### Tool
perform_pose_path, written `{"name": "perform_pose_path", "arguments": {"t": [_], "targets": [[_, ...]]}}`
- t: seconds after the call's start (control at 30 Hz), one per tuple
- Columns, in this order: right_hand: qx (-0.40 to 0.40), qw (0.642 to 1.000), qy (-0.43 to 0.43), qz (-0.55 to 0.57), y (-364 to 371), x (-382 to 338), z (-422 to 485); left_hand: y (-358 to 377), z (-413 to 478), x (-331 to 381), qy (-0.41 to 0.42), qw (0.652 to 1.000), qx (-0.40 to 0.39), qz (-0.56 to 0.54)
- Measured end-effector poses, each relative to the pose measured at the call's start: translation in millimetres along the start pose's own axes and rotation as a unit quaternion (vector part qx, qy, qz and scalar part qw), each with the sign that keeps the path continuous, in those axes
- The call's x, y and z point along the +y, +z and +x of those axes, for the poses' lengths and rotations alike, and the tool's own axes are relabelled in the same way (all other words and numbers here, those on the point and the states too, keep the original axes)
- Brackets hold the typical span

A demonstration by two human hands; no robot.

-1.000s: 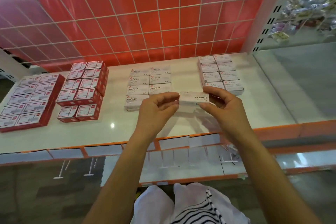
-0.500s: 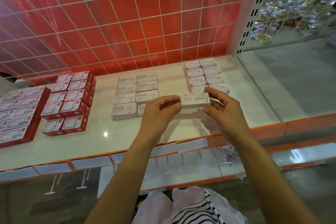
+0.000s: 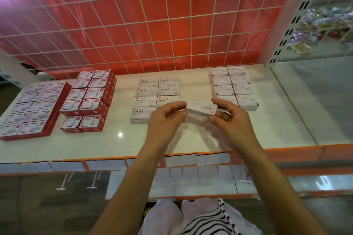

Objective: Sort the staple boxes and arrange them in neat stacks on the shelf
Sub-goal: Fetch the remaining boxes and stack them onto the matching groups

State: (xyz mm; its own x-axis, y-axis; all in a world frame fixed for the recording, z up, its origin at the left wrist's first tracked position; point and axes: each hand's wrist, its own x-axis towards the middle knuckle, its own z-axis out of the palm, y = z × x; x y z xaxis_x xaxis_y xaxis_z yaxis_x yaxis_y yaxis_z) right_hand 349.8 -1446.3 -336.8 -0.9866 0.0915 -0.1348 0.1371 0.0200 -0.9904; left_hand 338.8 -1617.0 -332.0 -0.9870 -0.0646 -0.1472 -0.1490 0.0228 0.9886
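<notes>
Head view, looking down at both forearms, which come up from the bottom edge and converge over the shelf. Our left hand pinches the left end of a white staple box, index finger on the far side and thumb on the near side, other fingers loosely curled behind. Our right hand pinches the right end the same way, with the palm turned inward. The box is held level between the two hands and looks lifted off the shelf, with a shadow under it. Its STAPLES print reads upside down to us.

The box sits just in front of the white staples stack and left of the paper clip stack. The left hand hides the front right corner of the staples stack, so we cannot tell whether a box lies there. The right hand covers part of the front left paper clip box.

The red boxes stand further left, and the flat red-edged boxes are cut off by the left frame edge. We cannot read the small print on any of the boxes.

Behind everything is a white wire grid over a red backing. Paper tags line the shelf's front edge. The packets on the neighbouring shelf at the right are too blurred to identify. A striped cloth at the bottom is cut off by the frame.
</notes>
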Motion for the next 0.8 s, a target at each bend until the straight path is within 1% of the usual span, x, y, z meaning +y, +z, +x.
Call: {"name": "perform_pose_path", "arguments": {"t": [0.1,0.2,0.33,0.4,0.53,0.8], "targets": [[0.013,0.999,-0.008,0.044,13.4,-2.5,0.7,-3.8,1.7,0.3,-0.017,0.999,0.023,-0.044],[0.040,0.998,-0.025,0.049,26.8,-2.8,0.7,-3.6,0.5,-0.6,-0.034,0.997,0.019,-0.067],[0.040,0.997,-0.053,0.028,41.5,3.6,-0.8,-1.1,-2.0,-2.0,-0.022,0.998,-0.025,-0.052],[0.037,0.997,-0.059,0.022,44.2,5.5,-0.6,-2.7,-1.8,-0.6,-0.013,0.999,-0.034,-0.038],[0.031,0.997,-0.065,0.038,42.5,4.5,1.7,-7.5,-1.0,2.4,-0.009,0.998,-0.035,-0.044],[0.018,0.996,-0.078,0.028,39.4,2.7,2.2,-6.5,2.4,4.8,-0.016,0.998,-0.026,-0.053]]}}
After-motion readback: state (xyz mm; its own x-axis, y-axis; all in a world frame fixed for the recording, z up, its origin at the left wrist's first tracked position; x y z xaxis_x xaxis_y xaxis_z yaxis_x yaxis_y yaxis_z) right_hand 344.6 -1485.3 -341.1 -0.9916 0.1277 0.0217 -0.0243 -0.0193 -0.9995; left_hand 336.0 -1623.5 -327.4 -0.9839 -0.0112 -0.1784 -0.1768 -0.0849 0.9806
